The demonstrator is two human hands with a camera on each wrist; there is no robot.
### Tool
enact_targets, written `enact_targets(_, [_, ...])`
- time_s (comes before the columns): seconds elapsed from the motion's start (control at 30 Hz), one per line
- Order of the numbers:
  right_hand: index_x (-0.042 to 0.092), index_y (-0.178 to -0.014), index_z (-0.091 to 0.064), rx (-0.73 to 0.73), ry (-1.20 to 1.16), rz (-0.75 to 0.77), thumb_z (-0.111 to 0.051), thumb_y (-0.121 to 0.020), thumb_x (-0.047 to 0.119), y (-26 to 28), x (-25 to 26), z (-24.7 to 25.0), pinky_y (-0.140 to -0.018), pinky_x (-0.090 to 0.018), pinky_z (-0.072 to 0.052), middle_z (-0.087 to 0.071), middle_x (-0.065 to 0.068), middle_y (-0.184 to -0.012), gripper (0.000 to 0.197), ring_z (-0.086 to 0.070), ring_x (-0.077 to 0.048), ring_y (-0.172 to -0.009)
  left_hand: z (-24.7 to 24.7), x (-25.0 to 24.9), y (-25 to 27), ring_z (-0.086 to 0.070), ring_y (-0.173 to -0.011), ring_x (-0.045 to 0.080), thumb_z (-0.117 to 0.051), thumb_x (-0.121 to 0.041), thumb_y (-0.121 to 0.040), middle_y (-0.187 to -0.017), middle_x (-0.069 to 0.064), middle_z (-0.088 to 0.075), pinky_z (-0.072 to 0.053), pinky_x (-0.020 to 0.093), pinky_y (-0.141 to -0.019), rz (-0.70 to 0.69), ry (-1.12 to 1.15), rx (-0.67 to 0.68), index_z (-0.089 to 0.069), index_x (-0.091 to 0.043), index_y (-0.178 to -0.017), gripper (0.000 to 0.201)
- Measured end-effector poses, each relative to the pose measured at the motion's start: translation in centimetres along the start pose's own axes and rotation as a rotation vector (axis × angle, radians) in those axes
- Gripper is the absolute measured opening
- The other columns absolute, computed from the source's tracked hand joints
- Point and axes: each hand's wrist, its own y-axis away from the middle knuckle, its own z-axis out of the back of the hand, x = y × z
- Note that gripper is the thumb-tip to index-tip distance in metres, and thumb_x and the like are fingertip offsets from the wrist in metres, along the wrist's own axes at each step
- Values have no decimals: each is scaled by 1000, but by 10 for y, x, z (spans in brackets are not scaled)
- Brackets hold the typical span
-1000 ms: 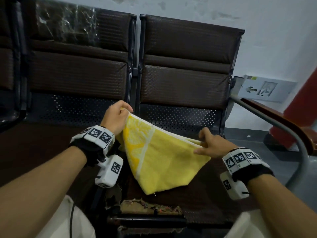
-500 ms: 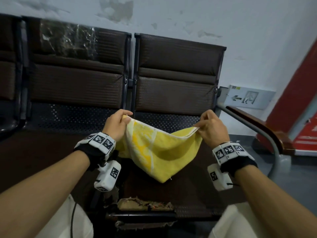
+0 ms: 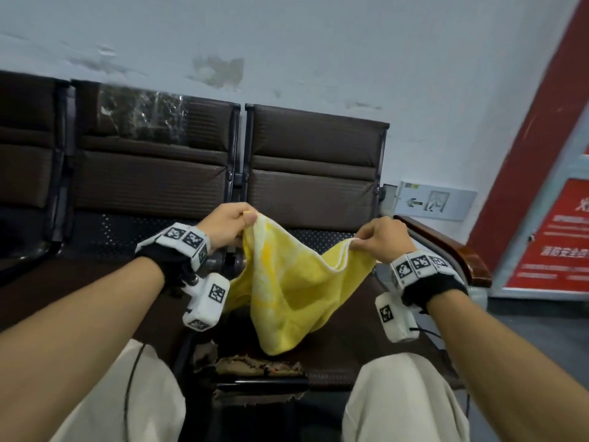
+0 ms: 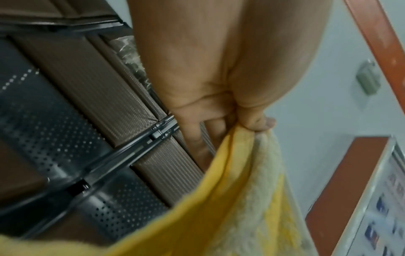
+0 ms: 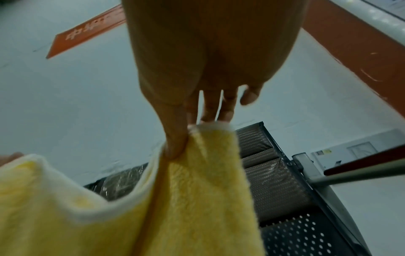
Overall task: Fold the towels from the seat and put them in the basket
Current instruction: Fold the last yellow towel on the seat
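Note:
A yellow towel point(image 3: 287, 288) with a pale edge hangs in the air between my two hands, above the brown seat point(image 3: 344, 352). My left hand point(image 3: 245, 220) pinches its upper left corner, and in the left wrist view the thumb and fingers point(image 4: 256, 126) clamp the cloth point(image 4: 230, 199). My right hand point(image 3: 360, 242) pinches the upper right corner; the right wrist view shows the thumb pressed on the towel point(image 5: 192, 190). The cloth sags in the middle and its lowest tip hangs just over the seat's front. No basket is in view.
A row of dark brown chairs point(image 3: 153, 167) stands against a pale wall. A wood-topped metal armrest point(image 3: 446, 250) runs along the right of the seat. The seat's front edge point(image 3: 258, 366) is torn. A red pillar and poster point(image 3: 554, 231) stand at right.
Both hands have lifted the towel off the seat and moved up. The right hand rose from seat level to the left hand's height. The towel now sags between them.

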Motion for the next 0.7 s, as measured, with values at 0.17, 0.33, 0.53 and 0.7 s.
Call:
enact_targets(0.17, [17, -83, -56, -24, -184, -136, -61, -88, 32, 0, -19, -16, -70, -28, -36, -59, -2, -85, 17, -57, -24, -90, 7, 13, -6, -60, -84, 33, -43, -17, -98, -88, 18, -63, -50, 41, -75, 106, 2, -225, -64, -6, -96, 24])
enact_targets(0.33, [21, -90, -71, -196, -186, -230, -62, -88, 26, -8, -29, -30, -81, -32, -45, -69, -11, -96, 11, -61, -30, -97, 11, 35, -13, -52, -80, 33, -45, -24, -92, -96, 16, -61, -38, 34, -69, 115, -539, -410, -55, -22, -84, 14])
enact_targets(0.53, [16, -96, -70, -215, -284, -270, -52, -90, 12, -16, -29, -39, -85, -31, -44, -68, -12, -101, 20, -58, -32, -104, 2, 36, -19, -55, -94, 33, -42, -22, -97, -97, 17, -62, -42, 35, -72, 106, -506, -317, -57, -10, -95, 19])
enact_targets(0.7, [19, -92, -70, -187, -507, -229, -62, -86, 19, -10, -26, -25, -84, -31, -47, -68, -3, -94, 10, -60, -21, -97, -1, 16, -8, -57, -66, 21, -40, -19, -100, -77, 9, -58, -50, 31, -48, 166, -51, -55, -58, -5, -103, 23])
